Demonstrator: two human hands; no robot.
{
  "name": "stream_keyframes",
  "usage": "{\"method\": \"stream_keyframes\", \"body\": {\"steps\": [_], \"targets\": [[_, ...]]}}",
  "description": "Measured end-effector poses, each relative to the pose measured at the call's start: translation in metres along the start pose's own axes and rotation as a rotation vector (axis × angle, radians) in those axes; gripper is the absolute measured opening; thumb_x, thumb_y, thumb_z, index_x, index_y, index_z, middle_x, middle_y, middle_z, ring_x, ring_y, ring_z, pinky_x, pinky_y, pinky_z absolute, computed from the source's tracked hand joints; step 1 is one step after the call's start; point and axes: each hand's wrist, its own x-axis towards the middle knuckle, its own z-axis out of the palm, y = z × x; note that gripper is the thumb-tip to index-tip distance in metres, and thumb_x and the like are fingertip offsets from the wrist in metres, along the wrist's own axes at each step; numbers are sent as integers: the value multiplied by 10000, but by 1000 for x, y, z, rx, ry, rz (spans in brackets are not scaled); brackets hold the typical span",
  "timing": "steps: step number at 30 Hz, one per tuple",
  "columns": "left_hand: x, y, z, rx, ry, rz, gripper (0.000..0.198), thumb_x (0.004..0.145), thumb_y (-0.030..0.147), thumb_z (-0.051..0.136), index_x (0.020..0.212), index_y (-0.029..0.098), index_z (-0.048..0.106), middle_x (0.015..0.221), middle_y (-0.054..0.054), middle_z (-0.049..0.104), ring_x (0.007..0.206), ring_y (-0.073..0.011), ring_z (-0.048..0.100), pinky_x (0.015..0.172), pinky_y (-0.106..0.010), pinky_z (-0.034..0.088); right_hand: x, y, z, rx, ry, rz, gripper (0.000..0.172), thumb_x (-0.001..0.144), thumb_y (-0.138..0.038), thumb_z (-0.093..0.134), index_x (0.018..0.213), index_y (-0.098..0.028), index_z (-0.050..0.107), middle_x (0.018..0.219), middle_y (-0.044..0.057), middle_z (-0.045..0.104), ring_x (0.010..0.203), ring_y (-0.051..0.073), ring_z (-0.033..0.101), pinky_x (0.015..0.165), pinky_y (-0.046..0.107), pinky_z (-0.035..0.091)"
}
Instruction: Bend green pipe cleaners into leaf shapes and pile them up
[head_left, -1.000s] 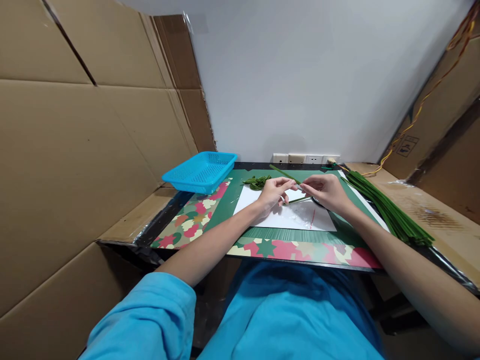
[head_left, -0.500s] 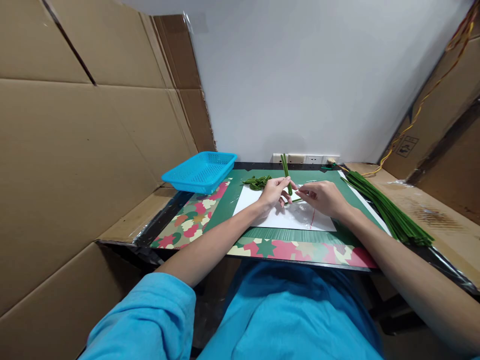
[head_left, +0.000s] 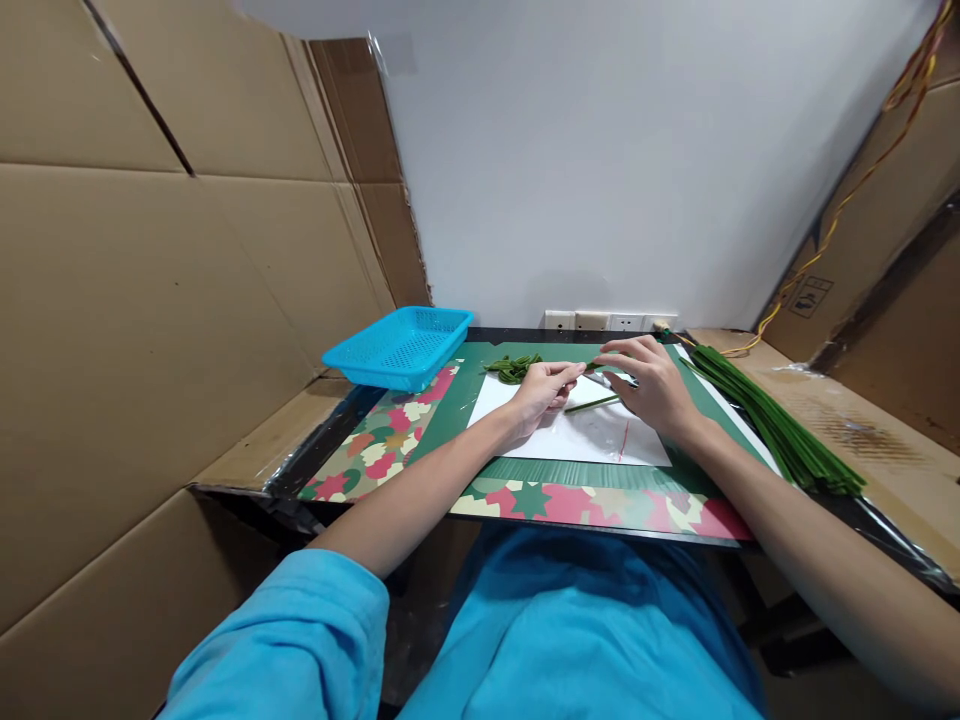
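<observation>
My left hand (head_left: 541,392) is closed in a pinch on green pipe cleaners (head_left: 591,367), which point right and are mostly hidden by fingers. Close by on the right, my right hand (head_left: 651,385) has its thumb and fingers apart, the fingertips at the far end of those stems; I cannot tell if they touch. One loose green pipe cleaner (head_left: 592,404) lies below, on the white sheet (head_left: 585,440). Just beyond my left hand sits a small heap of shaped green pieces (head_left: 513,368). Something dark and silvery shows partly behind my right fingers.
A blue perforated basket (head_left: 405,350) stands at the table's back left. On the right lies a long bundle of green pipe cleaners (head_left: 780,420). Beneath the sheet is a green mat (head_left: 450,430) with a patterned border. Wall sockets (head_left: 592,321) line the back, and cardboard (head_left: 150,300) rises at left.
The stems in my left hand have swung from upright to pointing right, nearly level. My right hand has opened from a pinch and its fingers have spread.
</observation>
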Motion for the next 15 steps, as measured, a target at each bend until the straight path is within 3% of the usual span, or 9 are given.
{"method": "stream_keyframes", "body": {"steps": [4,9,15], "targets": [[1,-1,-1,45,27,61,457,732,542,859,743,138,646,708,14,565,407,-2,384,362,-175,180,-2,3,3,-15,-19,14,181,1004,-292,622,1072,-281,790,1032,69,787,967,294,616,857,464,483],[2,-2,-3,100,7,69,478,710,538,878,891,117,741,881,-86,712,454,-48,526,351,-195,268,0,1,4,53,10,52,158,996,-325,646,978,-287,799,944,57,793,924,285,618,859,464,471],[3,-2,-4,118,20,138,444,743,520,859,915,126,750,865,-70,726,459,-47,518,366,-198,301,5,-2,-2,282,83,264,124,914,-364,731,893,-254,784,890,70,791,847,264,658,771,415,532]]}}
